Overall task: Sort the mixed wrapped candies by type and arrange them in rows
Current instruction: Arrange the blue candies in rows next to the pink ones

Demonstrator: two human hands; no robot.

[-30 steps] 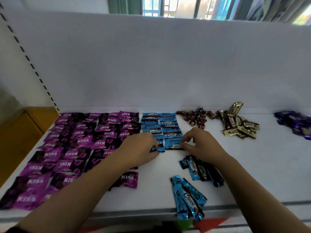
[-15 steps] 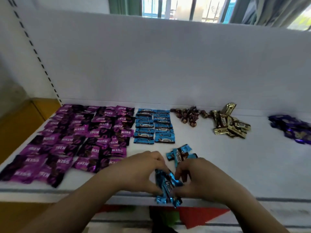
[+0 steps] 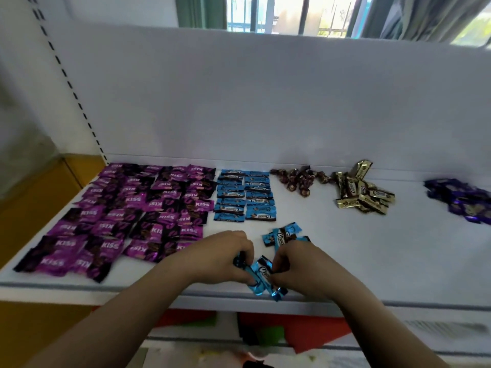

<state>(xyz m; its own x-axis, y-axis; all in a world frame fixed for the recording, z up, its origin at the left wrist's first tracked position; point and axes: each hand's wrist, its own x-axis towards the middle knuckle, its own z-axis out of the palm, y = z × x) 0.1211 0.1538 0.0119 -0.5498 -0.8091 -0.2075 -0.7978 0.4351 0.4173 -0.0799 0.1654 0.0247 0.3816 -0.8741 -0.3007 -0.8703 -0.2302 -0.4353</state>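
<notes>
Near the shelf's front edge my left hand [image 3: 223,257] and my right hand [image 3: 300,269] both pinch a small bunch of blue wrapped candies [image 3: 261,274] between them. Just behind my right hand lie a few loose blue candies [image 3: 284,233]. Further back, two neat columns of blue candies [image 3: 245,199] stand in rows. On the left, purple KISS candies [image 3: 132,213] fill several rows. Piles of brown twisted candies [image 3: 299,179], gold candies [image 3: 364,192] and dark blue candies [image 3: 462,199] lie at the back right.
The white shelf [image 3: 372,256] has a white back panel [image 3: 265,102] and a perforated upright [image 3: 71,83] at the left. Its front edge [image 3: 398,305] runs just under my hands. Red and green sheets [image 3: 292,330] lie below the shelf.
My hands pulled back from the blue rows to the shelf's front edge and picked up the blue candies lying there. The camera view shifted slightly.
</notes>
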